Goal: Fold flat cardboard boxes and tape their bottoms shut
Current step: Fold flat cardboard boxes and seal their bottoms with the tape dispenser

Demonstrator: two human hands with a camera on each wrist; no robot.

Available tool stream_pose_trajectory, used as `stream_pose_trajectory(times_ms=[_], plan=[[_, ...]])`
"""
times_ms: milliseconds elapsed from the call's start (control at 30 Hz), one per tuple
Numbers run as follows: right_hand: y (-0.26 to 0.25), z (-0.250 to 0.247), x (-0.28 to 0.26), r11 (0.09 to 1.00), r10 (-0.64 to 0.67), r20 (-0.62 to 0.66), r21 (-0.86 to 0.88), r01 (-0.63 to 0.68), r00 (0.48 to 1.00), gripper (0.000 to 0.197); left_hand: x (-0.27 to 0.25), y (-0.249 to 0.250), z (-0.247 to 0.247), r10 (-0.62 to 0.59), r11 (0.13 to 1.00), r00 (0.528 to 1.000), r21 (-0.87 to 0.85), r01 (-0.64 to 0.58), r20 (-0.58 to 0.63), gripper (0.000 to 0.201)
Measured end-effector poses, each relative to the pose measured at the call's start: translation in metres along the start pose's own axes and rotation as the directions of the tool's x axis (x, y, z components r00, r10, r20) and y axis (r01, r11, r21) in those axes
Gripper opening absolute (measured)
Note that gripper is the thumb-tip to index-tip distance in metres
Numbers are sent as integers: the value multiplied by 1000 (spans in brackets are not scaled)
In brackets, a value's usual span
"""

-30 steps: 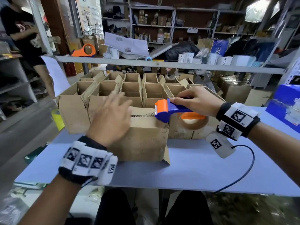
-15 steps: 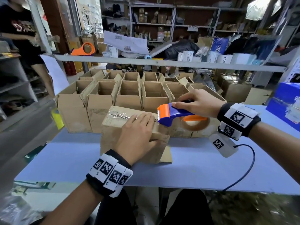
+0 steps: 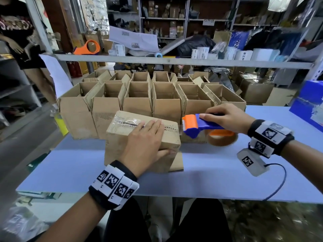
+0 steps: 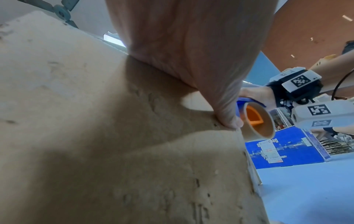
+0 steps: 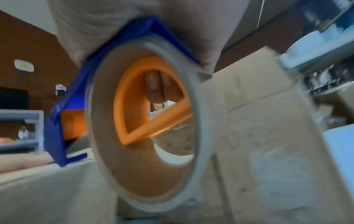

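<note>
The whole thing sat on a pale blue table (image 3: 209, 173) in a cluttered stockroom. Nearest the person, the left hand (image 3: 143, 147) lay flat on top of a small upside-down brown cardboard box (image 3: 120, 145), fingers straight and together across the taped seam, thumb hooked down over the near side wall. A strip of clear tape (image 3: 125, 122) was already shiny along the far-left part of the seam. Just to the right, the right hand (image 3: 227, 117) was wrapped around the handle of a blue and orange tape dispenser (image 3: 195, 126), fingers curled over the top, with its toothed cutter sitting right at the box's right top edge. The roll of brownish tape (image 5: 153, 136) hung under the handle; the wrist view there was blurry, but two fingertips showed through the orange hub.

Behind all that stood a row of open-topped cardboard boxes (image 3: 166, 100) touching each other side by side, then a grey metal shelf rail (image 3: 174, 61) with an orange tape dispenser (image 3: 88, 48) parked on it, and packed shelves beyond.

What could go sideways, I'd guess: if the cutter pulls off at an angle the tape end may tear ragged or lift. The box is light, so easing up with the flat hand could let it skid or tip.
</note>
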State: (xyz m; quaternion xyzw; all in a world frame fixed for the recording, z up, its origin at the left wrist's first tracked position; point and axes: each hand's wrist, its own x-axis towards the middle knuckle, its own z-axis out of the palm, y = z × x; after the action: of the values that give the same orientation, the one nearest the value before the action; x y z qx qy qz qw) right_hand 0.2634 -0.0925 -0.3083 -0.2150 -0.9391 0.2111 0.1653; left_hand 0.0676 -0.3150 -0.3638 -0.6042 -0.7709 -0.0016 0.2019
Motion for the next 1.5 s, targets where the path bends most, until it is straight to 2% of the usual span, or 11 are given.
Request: stream_pose_trajectory(times_ms=[233, 367, 533, 700, 967, 1100, 1133, 1233, 1333, 1400, 1500], plan=[[32, -16, -22, 993, -18, 6, -115, 19, 1000, 52, 2, 2, 1, 14, 1000, 1000, 11, -14, -11, 96], [11, -2, 0, 934, -43, 79, -351, 68, 996, 32, 1, 2, 1, 14, 1000, 1000, 10, -14, -7, 97], [-6, 8, 30, 862, 84, 202, -507, 31, 976, 48, 2, 1, 2, 23, 1000, 1000, 12, -22, -19, 93], [-16, 23, 54, 890, 249, 302, -445, -94, 920, 56, 2, 2, 3, 28, 999, 1000, 26, -28, 3, 91], [-13, 23, 51, 873, 320, 248, -452, -183, 914, 56, 4, 4, 0, 33, 998, 999, 53, -34, 25, 90], [-7, 50, 30, 746, 317, 284, -664, -53, 905, 56, 2, 5, -4, 36, 999, 999, 39, -37, 22, 89], [-3, 57, 23, 759, 308, 269, -648, -65, 912, 56, 1, 6, -4, 38, 998, 999, 38, -39, 23, 89], [13, 49, 5, 837, 177, 96, -538, -98, 979, 44, 0, 5, -4, 35, 999, 999, 33, -35, -1, 91], [34, 35, -22, 844, 108, -62, -522, -124, 992, 26, -1, 7, -7, 15, 1000, 999, 7, -15, -33, 90], [46, 45, -42, 820, 154, -26, -555, -142, 988, 20, -1, 8, -9, 9, 999, 999, -34, -11, -41, 81], [47, 62, -68, 734, 291, 70, -656, -176, 954, 32, -2, 9, -10, 10, 998, 999, -68, -13, -31, 67]])
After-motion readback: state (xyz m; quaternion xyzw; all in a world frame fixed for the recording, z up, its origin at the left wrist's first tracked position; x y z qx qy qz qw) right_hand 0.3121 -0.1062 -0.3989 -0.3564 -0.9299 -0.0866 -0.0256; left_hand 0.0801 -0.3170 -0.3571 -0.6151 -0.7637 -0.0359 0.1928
